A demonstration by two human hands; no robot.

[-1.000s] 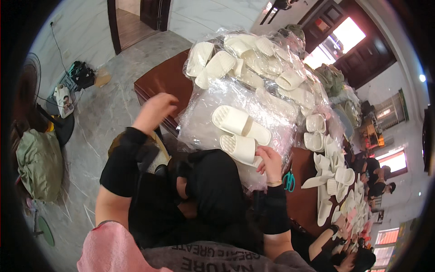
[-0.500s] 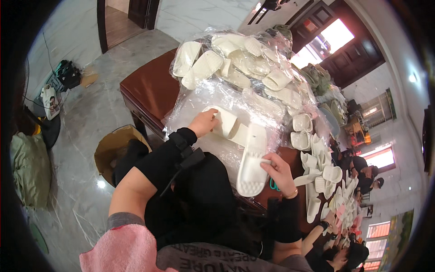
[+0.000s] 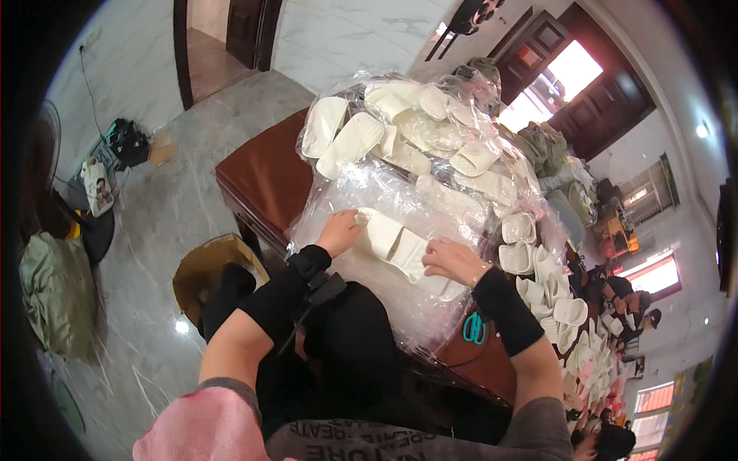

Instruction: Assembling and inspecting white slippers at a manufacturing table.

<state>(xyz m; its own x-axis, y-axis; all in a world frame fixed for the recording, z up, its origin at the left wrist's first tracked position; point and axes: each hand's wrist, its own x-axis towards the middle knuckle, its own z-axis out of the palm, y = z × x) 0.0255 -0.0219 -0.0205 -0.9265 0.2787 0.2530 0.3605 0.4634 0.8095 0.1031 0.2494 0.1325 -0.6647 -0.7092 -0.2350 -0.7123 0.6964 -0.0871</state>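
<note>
White slippers (image 3: 380,237) lie across a stack of clear plastic bags (image 3: 369,296) in front of me. They appear to be two, one laid close against the other; where one ends is hard to make out. My left hand (image 3: 339,233) pinches their far-left end between thumb and fingers. At the opposite end, my right hand (image 3: 455,261) has its fingers closed on the edge of a slipper and partly covers it. Beyond the bags, bagged white slippers (image 3: 350,144) are heaped up.
Teal-handled scissors (image 3: 474,329) lie on the brown table (image 3: 265,173) near my right forearm. Loose white slippers (image 3: 569,311) pile up along the right. A cardboard box (image 3: 196,269) stands on the floor at left. Other people (image 3: 626,303) sit farther right.
My right hand has brought its slipper left and laid it down by the other one, uncovering the scissors. My left hand stays at the slipper's end. The view has shifted slightly.
</note>
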